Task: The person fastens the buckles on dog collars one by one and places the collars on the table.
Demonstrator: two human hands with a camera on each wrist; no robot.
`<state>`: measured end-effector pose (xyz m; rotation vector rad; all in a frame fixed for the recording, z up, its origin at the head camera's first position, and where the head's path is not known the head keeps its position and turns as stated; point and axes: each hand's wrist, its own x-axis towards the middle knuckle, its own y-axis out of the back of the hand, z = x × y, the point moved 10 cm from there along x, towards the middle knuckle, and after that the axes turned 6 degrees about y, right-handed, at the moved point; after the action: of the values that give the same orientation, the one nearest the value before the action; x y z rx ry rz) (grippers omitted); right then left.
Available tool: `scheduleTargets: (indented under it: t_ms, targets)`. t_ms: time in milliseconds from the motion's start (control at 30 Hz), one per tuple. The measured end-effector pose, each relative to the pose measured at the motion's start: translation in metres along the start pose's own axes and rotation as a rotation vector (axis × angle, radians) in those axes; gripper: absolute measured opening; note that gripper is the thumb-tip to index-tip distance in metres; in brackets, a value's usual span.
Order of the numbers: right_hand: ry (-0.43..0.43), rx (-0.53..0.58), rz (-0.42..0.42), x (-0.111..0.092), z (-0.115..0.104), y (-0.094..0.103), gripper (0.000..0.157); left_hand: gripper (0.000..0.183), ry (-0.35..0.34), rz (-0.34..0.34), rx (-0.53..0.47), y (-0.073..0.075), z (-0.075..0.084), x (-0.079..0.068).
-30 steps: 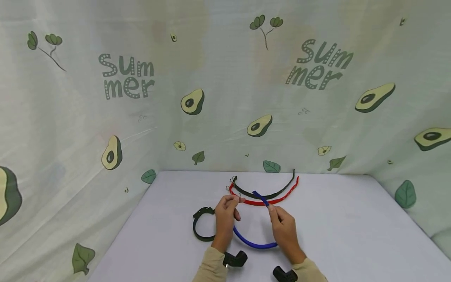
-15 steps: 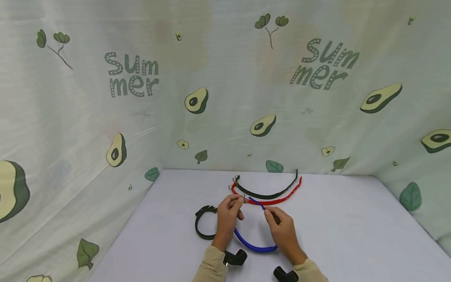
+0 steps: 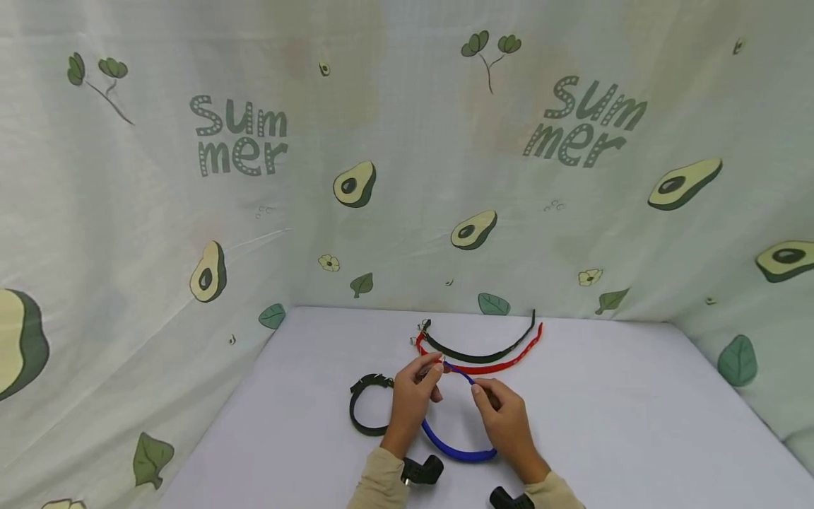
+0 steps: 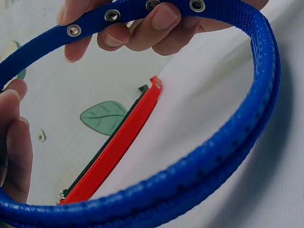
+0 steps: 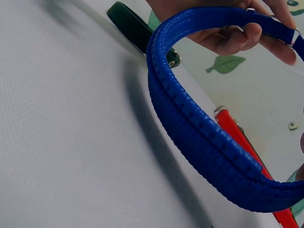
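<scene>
A blue pet collar [image 3: 462, 454] is curved into a loop between both hands, its padded part bowing down toward me. My left hand [image 3: 412, 399] pinches its hardware end; in the right wrist view a metal buckle [image 5: 296, 36] shows at those fingertips. The thin strap end reaches the left fingers. My right hand [image 3: 505, 418] pinches that strap a short way back from its tip. Metal-ringed holes [image 4: 112, 15] line the strap in the left wrist view, close to the right fingers. The tip itself is partly hidden at the left fingers.
Behind the hands a red collar [image 3: 492, 367] and a dark green collar [image 3: 483, 358] lie stretched out in curves. A dark collar [image 3: 353, 413] closed in a ring lies left of the left hand. The white table [image 3: 636, 424] ends at a printed curtain [image 3: 407, 106].
My right hand has moved left, bringing the strap tip from apart in the air to the left fingers and buckle. The left hand stays nearly in place. The head view shifted slightly.
</scene>
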<state>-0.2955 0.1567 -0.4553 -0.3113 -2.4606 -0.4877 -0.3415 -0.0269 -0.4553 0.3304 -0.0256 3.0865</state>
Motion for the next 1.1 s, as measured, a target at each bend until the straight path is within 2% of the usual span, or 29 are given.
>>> scheduleTargets:
  t_ms: [267,500,667,833,1100]
  targets:
    - [0.011,0.004,0.013,-0.003,0.0,0.002,0.008,0.025,0.014,-0.043,-0.001,-0.005,-0.002,0.0]
    - [0.056,0.023,-0.005,0.0,-0.005,0.001,0.01,0.021,0.006,-0.039,0.019,-0.005,0.0,0.0]
    - [0.123,0.005,-0.003,0.001,-0.012,0.0,0.01,0.023,0.015,-0.03,0.039,-0.004,-0.001,-0.002]
    - [0.188,-0.003,0.01,0.004,-0.022,0.002,0.011,0.028,0.018,-0.033,0.018,-0.006,-0.001,0.001]
    - [0.161,0.005,0.008,0.001,-0.017,0.004,0.011,0.035,0.048,-0.069,-0.048,-0.011,-0.003,0.001]
